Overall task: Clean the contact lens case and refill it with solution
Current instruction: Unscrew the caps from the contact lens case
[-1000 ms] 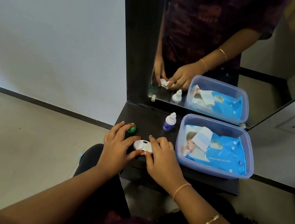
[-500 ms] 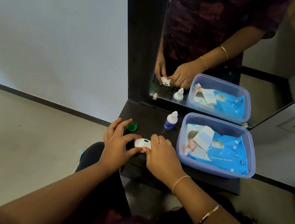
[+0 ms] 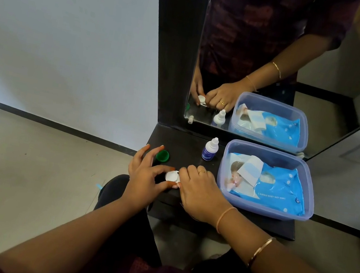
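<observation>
The white contact lens case [image 3: 172, 176] lies on the dark shelf [image 3: 187, 145], with its left well showing. My left hand [image 3: 145, 176] pinches the case's left end between thumb and forefinger, the other fingers spread. My right hand [image 3: 200, 191] covers the case's right half, its fingers curled down on it. A green cap [image 3: 162, 155] lies on the shelf just behind my left hand. A small white solution bottle [image 3: 210, 149] with a blue label stands upright behind my right hand, its nozzle bare.
A clear plastic tub [image 3: 309, 202] holding a blue pack of wet wipes [image 3: 270, 188] fills the shelf's right side. A mirror [image 3: 272, 56] rises at the shelf's back edge. The shelf's front edge is just below my hands, with floor beyond.
My hands and the case have stayed almost still on the shelf. The fingers of my left hand have spread a little more.
</observation>
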